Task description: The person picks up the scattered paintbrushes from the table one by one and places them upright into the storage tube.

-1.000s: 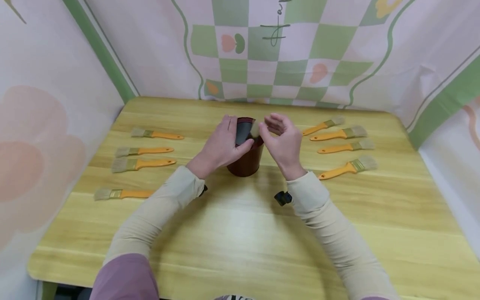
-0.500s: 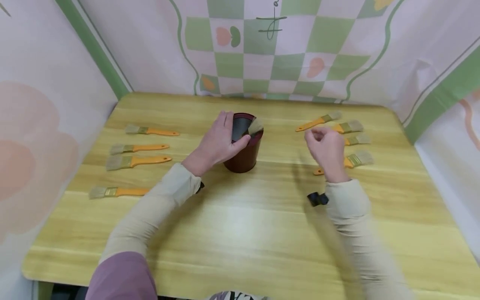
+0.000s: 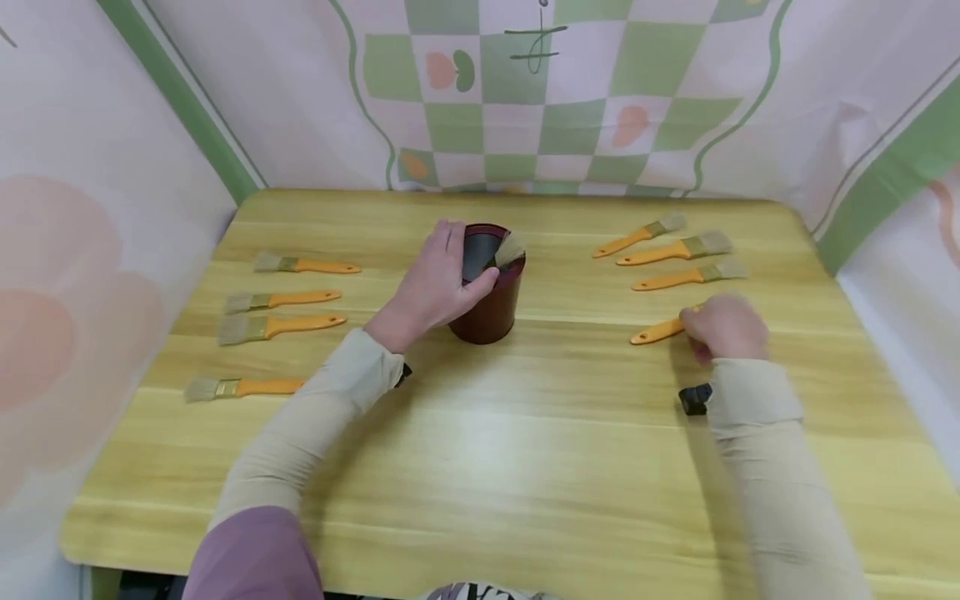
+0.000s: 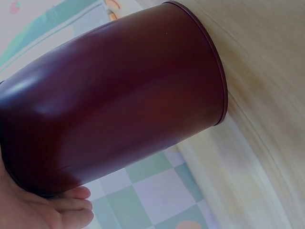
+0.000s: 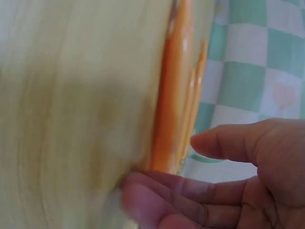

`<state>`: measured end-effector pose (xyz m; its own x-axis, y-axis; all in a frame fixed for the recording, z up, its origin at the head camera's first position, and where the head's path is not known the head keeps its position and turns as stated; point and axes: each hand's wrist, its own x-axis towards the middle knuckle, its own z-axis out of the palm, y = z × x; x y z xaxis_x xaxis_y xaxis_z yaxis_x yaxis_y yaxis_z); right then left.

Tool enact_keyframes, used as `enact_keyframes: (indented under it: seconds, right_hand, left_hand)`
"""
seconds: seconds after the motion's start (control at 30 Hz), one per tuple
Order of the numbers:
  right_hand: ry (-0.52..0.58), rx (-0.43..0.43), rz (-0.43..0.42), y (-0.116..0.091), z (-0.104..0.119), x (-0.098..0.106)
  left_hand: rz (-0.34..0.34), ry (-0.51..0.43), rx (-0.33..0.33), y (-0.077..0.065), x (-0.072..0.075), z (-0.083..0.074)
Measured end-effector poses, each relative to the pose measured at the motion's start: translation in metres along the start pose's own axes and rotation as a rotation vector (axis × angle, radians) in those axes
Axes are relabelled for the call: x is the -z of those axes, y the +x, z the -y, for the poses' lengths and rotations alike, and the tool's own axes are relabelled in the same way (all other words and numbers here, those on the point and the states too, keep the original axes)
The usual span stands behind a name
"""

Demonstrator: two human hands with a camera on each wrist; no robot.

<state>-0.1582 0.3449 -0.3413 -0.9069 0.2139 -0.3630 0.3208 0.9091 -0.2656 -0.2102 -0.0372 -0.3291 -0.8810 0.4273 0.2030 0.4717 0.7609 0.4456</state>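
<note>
My left hand [image 3: 431,287] grips the rim of a dark red-brown cup [image 3: 491,315], its thumb across the near rim. The cup stands upright on the table and fills much of the left wrist view. A paintbrush's pale bristles [image 3: 511,250] show at its mouth; the handle is hidden inside. At the right, my right hand [image 3: 726,327] is over the nearest of several orange-handled paintbrushes [image 3: 656,332], covering its bristle end. In the right wrist view, thumb and fingers stand apart near the blurred orange handle [image 5: 172,105], with no grip on it.
Three more paintbrushes, one a wide brush [image 3: 675,250], lie behind my right hand. Several paintbrushes lie at the left, the closest brush [image 3: 247,387] partly under my left forearm. A patterned cloth [image 3: 517,100] hangs behind the wooden table [image 3: 480,467].
My right hand has moved from beside the cup to the right, down over the nearest right-hand paintbrush. My left hand has stayed on the cup.
</note>
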Motion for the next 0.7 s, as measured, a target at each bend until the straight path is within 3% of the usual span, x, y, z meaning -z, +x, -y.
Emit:
enact_keyframes:
  seconds: [0.2, 0.4, 0.7]
  right_hand:
    - [-0.088, -0.075, -0.082, 0.012, 0.000, -0.007]
    - [-0.147, -0.103, -0.082, 0.015, -0.005, -0.009]
    - [-0.046, -0.121, 0.144, 0.023, -0.017, 0.003]
  left_hand:
    - [0.009, 0.011, -0.003, -0.001, 0.001, 0.002]
    - [-0.012, -0.002, -0.010, -0.005, -0.006, 0.002]
    - [-0.018, -0.008, -0.008, -0.001, 0.002, 0.003]
